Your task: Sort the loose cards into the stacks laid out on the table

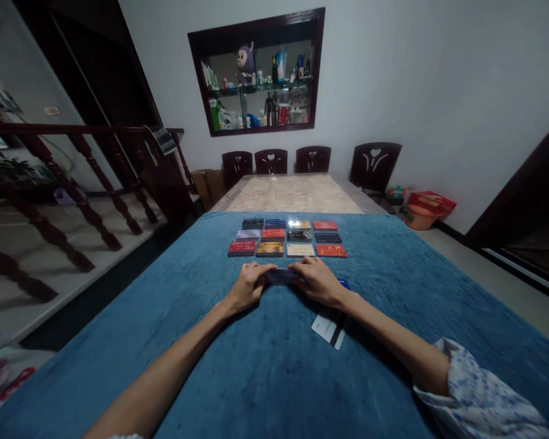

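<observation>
Between my left hand (251, 283) and my right hand (316, 280) is a dark card (281, 276), pinched at its two ends just above the blue cloth. Beyond the hands lie rows of cards, some looking like stacks. The nearest row has a red card (241, 249), a gold-brown card (269, 249), a cream card (301, 250) and a red-orange card (331, 250). A white card with a black stripe (330, 328) lies on the cloth under my right forearm. Part of a blue card (344, 284) shows behind my right wrist.
The blue cloth (201, 366) covers the near part of a long table, whose pale top (293, 194) shows at the far end. Dark chairs (376, 164) stand around that end. A wooden railing (86, 177) runs along the left. A red box (432, 204) sits on the floor at right.
</observation>
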A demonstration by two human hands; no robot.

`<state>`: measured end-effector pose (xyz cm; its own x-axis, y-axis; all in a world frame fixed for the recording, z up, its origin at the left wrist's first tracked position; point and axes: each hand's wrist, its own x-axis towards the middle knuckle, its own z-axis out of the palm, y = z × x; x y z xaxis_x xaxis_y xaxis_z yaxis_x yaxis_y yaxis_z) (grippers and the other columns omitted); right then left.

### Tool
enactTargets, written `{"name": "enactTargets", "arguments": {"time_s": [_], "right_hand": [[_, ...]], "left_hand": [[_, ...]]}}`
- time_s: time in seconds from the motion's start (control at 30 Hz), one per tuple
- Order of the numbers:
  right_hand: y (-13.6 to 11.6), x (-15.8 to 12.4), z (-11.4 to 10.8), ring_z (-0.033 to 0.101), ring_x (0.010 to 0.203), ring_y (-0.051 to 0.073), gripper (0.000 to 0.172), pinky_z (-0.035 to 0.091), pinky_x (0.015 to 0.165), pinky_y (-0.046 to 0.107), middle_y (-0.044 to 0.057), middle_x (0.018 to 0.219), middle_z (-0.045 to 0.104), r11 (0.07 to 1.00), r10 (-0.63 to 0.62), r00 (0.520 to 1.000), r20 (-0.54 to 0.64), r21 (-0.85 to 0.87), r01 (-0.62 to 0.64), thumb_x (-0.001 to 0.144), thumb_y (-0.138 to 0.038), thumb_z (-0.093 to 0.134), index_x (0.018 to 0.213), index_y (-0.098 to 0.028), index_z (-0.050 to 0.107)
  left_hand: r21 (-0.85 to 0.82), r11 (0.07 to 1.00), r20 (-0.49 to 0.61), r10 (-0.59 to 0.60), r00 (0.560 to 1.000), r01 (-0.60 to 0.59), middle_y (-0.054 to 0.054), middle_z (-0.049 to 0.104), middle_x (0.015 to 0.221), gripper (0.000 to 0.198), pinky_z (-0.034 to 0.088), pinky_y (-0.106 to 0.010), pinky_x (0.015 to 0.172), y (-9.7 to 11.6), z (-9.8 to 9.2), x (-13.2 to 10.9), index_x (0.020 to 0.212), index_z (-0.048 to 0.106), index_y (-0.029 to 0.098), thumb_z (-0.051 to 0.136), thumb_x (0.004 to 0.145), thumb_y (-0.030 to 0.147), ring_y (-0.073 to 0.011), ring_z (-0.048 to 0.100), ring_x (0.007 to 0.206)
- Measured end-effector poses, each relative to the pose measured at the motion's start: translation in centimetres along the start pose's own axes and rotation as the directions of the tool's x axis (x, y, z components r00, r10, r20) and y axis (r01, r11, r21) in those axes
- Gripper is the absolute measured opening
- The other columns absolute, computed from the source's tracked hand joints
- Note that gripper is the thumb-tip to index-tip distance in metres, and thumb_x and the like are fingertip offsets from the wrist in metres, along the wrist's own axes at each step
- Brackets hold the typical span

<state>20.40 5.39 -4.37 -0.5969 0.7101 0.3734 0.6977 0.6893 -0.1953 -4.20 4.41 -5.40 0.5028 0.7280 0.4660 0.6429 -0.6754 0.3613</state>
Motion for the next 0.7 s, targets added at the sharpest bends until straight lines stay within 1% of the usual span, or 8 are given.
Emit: {"name": "enactTargets", "arguments": {"time_s": [0.17,0.27,0.4,0.43,0.47,0.53,0.63,0.7], "right_hand": [[-0.10,-0.13,-0.16,0.057,0.099,0.024,0.033,0.040,0.085,0.035,0.010,0.097,0.068,0.998,0.053,0.998,0.021,0.019,-0.053,0.085,-0.016,0.062,0.118,-0.017,0.061],[-0.02,-0.12,-0.20,0.056,0.094,0.023,0.031,0.041,0.081,0.034,0.010,0.096,0.067,0.996,0.084,0.996,0.023,0.032,-0.084,0.082,-0.016,0.065,0.112,-0.017,0.063],[0.18,-0.02,-0.11,0.056,0.089,0.022,0.005,0.041,0.075,0.032,0.007,0.085,0.065,0.994,0.086,0.996,0.022,0.063,-0.087,0.081,-0.017,0.065,0.086,-0.018,0.064],[0.25,0.01,-0.08,0.056,0.088,0.022,0.002,0.041,0.075,0.031,0.006,0.082,0.065,0.993,0.084,0.996,0.013,0.078,-0.085,0.082,-0.017,0.064,0.081,-0.019,0.063],[0.32,0.03,-0.06,0.055,0.088,0.022,0.004,0.042,0.075,0.031,0.006,0.080,0.064,0.992,0.082,0.997,-0.003,0.096,-0.082,0.082,-0.016,0.063,0.079,-0.019,0.063],[0.47,0.07,-0.03,0.056,0.088,0.022,0.004,0.043,0.076,0.031,0.005,0.079,0.063,0.986,0.090,0.995,-0.053,0.144,-0.082,0.081,-0.015,0.062,0.079,-0.019,0.063],[0.60,0.13,-0.05,0.057,0.088,0.021,0.007,0.046,0.079,0.032,0.006,0.085,0.062,0.964,0.130,0.982,-0.136,0.248,-0.093,0.080,-0.016,0.061,0.084,-0.019,0.065],[0.59,0.18,-0.11,0.058,0.087,0.020,0.007,0.046,0.080,0.032,0.006,0.089,0.062,0.946,0.142,0.976,-0.165,0.312,-0.085,0.080,-0.016,0.059,0.086,-0.019,0.063]], "left_hand": [[0.019,1.000,0.002,-0.013,1.000,0.013,-0.008,0.072,0.112,0.042,0.040,-0.037,0.088,-0.01,0.05,0.09,0.126,0.062,0.023,0.052,0.089,0.006,-0.0212,0.062,0.096],[0.021,1.000,-0.016,-0.019,1.000,0.020,-0.008,0.072,0.110,0.039,0.042,-0.037,0.088,-0.01,0.07,0.04,0.122,0.063,0.021,0.053,0.088,0.005,-0.0214,0.062,0.095],[0.011,1.000,-0.042,-0.011,0.999,0.012,-0.007,0.071,0.105,0.037,0.044,-0.037,0.089,-0.20,0.26,-0.04,0.119,0.062,0.020,0.053,0.087,0.004,-0.0214,0.063,0.097],[0.009,1.000,-0.046,-0.007,0.999,0.008,-0.007,0.071,0.106,0.036,0.045,-0.037,0.089,-0.26,0.32,-0.05,0.119,0.062,0.020,0.053,0.087,0.005,-0.0215,0.062,0.098],[0.008,1.000,-0.048,-0.002,0.999,0.002,-0.007,0.070,0.106,0.035,0.045,-0.037,0.089,-0.29,0.38,-0.05,0.118,0.062,0.020,0.053,0.088,0.006,-0.0215,0.062,0.099],[0.014,1.000,-0.045,0.009,0.999,-0.009,-0.007,0.070,0.105,0.032,0.045,-0.037,0.089,-0.28,0.45,-0.05,0.117,0.062,0.020,0.051,0.089,0.007,-0.0215,0.062,0.098],[0.030,0.999,-0.021,0.028,0.999,-0.027,-0.008,0.070,0.101,0.028,0.045,-0.037,0.086,-0.04,0.35,-0.01,0.115,0.063,0.018,0.051,0.091,0.009,-0.0214,0.062,0.094],[0.029,0.999,-0.006,0.036,0.999,-0.036,-0.008,0.070,0.101,0.028,0.045,-0.037,0.086,0.20,0.18,0.05,0.116,0.063,0.017,0.050,0.092,0.010,-0.0216,0.061,0.094]]}}
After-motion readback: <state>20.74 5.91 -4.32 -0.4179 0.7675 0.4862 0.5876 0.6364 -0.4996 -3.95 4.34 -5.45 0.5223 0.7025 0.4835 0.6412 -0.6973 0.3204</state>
